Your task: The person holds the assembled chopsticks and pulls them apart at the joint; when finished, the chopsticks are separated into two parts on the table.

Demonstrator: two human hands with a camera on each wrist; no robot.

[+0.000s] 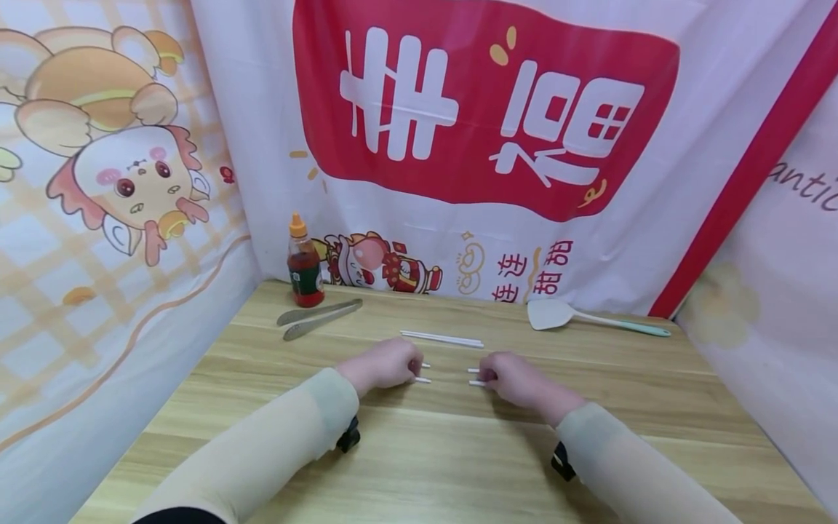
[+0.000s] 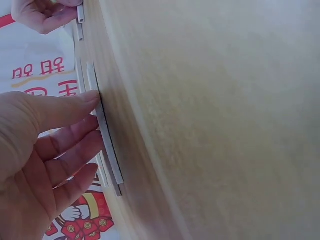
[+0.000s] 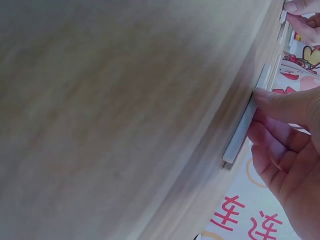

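My left hand (image 1: 393, 362) is low over the middle of the table, its thumb on the near side of a short white stick (image 2: 106, 131) and its fingertips behind it. Two pale stick ends poke out from under this hand towards the right. Facing it, my right hand (image 1: 513, 377) holds another short white stick (image 3: 245, 127) between thumb and fingers. Here too, two pale ends show, pointing left. A narrow gap separates the sticks of the two hands. Just beyond the hands lie long thin white chopsticks (image 1: 441, 339), side by side.
Metal tongs (image 1: 321, 318) lie at the back left, below an upright sauce bottle (image 1: 305, 266) with an orange cap. A white spatula (image 1: 550, 314) with a pale green handle lies at the back right. Printed cloths (image 1: 262, 145) hang behind and beside the wooden table (image 1: 432, 458).
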